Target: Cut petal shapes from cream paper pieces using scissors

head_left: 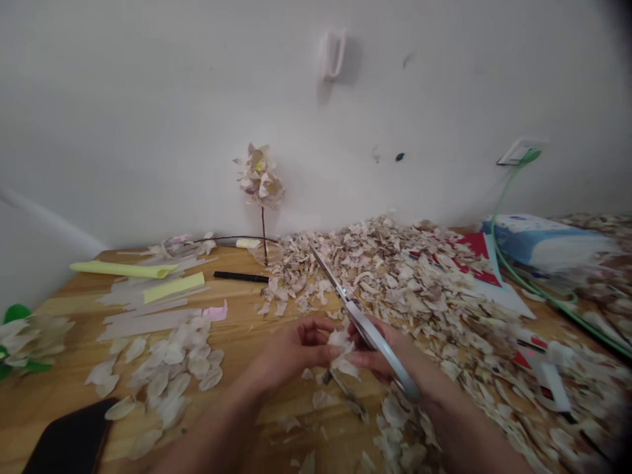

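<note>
Near the table's middle my left hand (pixel 303 349) pinches a small bunch of pale, papery petals (pixel 344 352) between thumb and fingers. My right hand (pixel 382 349) meets it there, its thumb and fingertips at the petals' other side. A pair of scissors (pixel 371 336) with a light grey handle hangs in my right hand, blades pointing up and away to the left. The scissor blades look closed together. Below my hands lies a thin dark stick-like piece (pixel 348 395) among loose petals. A large heap of dry petals (pixel 385 263) spreads behind and right of my hands.
A flower on a stem (pixel 260 174) stands against the wall. Left lie pale strips (pixel 143 322), yellow paper (pixel 123 268), a black pen (pixel 241 276), a pile of petals (pixel 172 368) and a dark phone (pixel 69 438). A green cable (pixel 498 243) crosses the right side near a tissue pack (pixel 543 240).
</note>
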{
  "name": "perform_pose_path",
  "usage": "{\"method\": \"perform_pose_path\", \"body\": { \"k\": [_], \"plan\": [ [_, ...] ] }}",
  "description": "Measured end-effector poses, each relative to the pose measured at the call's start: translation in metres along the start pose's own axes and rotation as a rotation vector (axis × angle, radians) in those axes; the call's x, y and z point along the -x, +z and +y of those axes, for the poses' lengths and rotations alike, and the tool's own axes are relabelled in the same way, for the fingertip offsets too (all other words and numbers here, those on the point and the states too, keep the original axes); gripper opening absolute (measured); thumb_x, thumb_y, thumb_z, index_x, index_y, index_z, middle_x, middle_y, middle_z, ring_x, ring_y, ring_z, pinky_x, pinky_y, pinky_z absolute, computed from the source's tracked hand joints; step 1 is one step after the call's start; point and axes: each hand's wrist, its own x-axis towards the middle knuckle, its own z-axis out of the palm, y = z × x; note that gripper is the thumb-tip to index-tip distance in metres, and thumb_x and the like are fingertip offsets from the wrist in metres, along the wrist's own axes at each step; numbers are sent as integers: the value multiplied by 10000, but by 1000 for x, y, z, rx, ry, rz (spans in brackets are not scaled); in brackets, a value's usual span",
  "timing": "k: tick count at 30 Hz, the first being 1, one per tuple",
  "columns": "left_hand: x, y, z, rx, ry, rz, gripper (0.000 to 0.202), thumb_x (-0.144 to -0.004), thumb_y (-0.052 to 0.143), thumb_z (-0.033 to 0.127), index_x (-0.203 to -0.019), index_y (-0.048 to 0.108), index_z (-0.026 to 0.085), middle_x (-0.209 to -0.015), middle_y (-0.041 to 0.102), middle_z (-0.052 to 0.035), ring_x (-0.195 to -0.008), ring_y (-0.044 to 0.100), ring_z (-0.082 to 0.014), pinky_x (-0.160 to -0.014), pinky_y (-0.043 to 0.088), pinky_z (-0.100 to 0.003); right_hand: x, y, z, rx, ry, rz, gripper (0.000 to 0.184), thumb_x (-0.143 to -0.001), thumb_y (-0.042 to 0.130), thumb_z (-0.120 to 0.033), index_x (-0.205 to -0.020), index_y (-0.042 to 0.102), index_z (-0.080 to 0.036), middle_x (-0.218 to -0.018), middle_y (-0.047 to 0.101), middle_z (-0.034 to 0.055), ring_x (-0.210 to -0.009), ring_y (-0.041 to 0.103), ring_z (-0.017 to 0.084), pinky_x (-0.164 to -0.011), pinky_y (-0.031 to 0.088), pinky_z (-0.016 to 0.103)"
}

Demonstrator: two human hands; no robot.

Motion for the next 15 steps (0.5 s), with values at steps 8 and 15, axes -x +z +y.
{"method": "perform_pose_path", "body": {
  "k": [8,15],
  "plan": [
    [5,-10,7,-37,212,351,438,-552,756,319,-907,551,162,-555,532,76,-526,498,-75,-547,435,-218,-14,-4,35,442,63,374,233,-596,610,-251,-732,422,-231,-675,548,14,-666,525,219,-606,331,303],
    [44,-9,-8,-76,228,437,433,-567,738,348,-915,557,166,-563,522,72,-512,479,-72,-486,422,-197,-19,-4,54,381,-12,283,185,-625,601,-254,-738,460,-217,-633,513,-27,-612,501,172,-580,361,275]
  ]
}}
